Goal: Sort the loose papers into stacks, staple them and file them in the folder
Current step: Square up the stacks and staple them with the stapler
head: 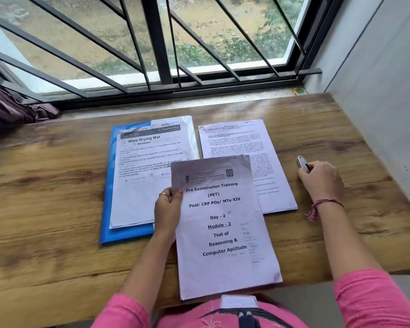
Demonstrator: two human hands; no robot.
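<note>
My left hand (168, 210) pinches the left edge of a paper stack headed "Pre Examination Training" (225, 233), held slightly raised over the table's near edge. My right hand (321, 179) grips a small metal stapler (303, 163) resting on the table to the right. A blue folder (109, 209) lies open at the left with a stack topped by a "Wipe Drying Mat" sheet (149, 162) on it. Another stack of densely printed sheets (242, 143) lies in the middle right, partly covered by the held stack.
The wooden table (45, 185) runs up to a window with black bars (156, 43) at the back. A grey wall (384, 91) bounds the right side. Dark purple cloth (12, 110) lies at the back left. A small green and yellow object (300, 91) sits on the sill.
</note>
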